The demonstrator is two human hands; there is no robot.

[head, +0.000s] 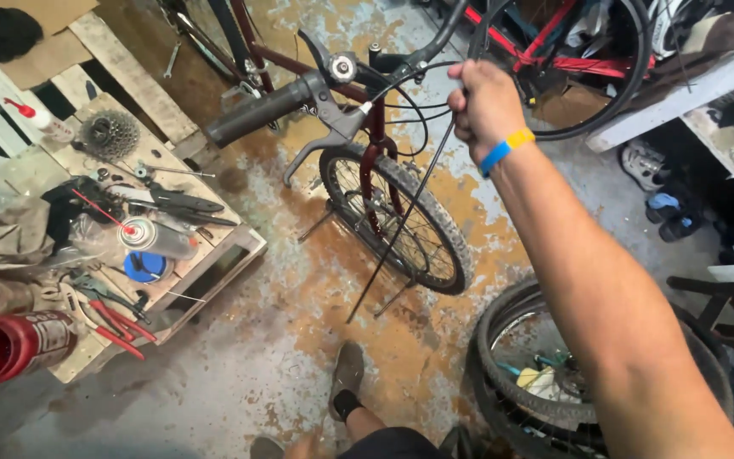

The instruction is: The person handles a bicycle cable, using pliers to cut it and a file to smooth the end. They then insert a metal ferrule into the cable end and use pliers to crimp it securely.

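My right hand [484, 104] is raised beside the handlebar of a dark red bicycle [375, 127] and is closed around a thin black cable [409, 208] that hangs down toward the floor in front of the front wheel [435, 246]. A blue and yellow band sits on that wrist. The black handlebar grip [256, 113] and the brake lever [320, 144] lie just left of the hand. My left hand is out of sight. My foot [347, 378] stands on the stained concrete floor below.
A wooden pallet [206, 255] at the left carries a spray can [156, 238], red-handled pliers [116, 327], a cassette of sprockets [110, 133], a red cup [10, 347] and other tools. Loose tyres and a wheel [503, 374] lie at lower right. Another red bicycle [571, 51] and shoes [647, 161] sit at the back right.
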